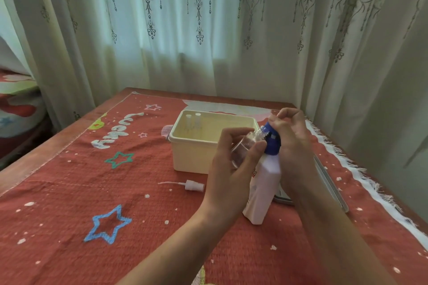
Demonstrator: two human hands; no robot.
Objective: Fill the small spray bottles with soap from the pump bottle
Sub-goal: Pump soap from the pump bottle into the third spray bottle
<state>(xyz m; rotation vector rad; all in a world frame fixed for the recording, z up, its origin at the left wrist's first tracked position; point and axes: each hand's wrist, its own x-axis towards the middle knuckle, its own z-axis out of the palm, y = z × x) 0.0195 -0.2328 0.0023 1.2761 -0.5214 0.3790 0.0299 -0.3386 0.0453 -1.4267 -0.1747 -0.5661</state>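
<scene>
The left hand [231, 169] is wrapped round the small clear spray bottle [245, 146], thumb on the near side, holding it at a slant so its open neck meets the nozzle of the blue pump head [272, 143]. The right hand [291, 136] is curled over the top of that pump, gripping it, and looks set to press. From where I stand the neck is narrow and both things are held in the air by feel, so if the nozzle slips off the mouth the soap would run down the outside, over the fingers and onto the red cloth [92, 192]. The white pump bottle [264, 187] stands on the cloth with nothing bracing its base; an off-centre press could tip it toward the grey flat device [283, 200] just behind. I can't tell how full the small bottle is, so overfilling is possible too. The loose spray head [193, 185] lies on the cloth near the cream tub [185, 139], easy to knock with an elbow
</scene>
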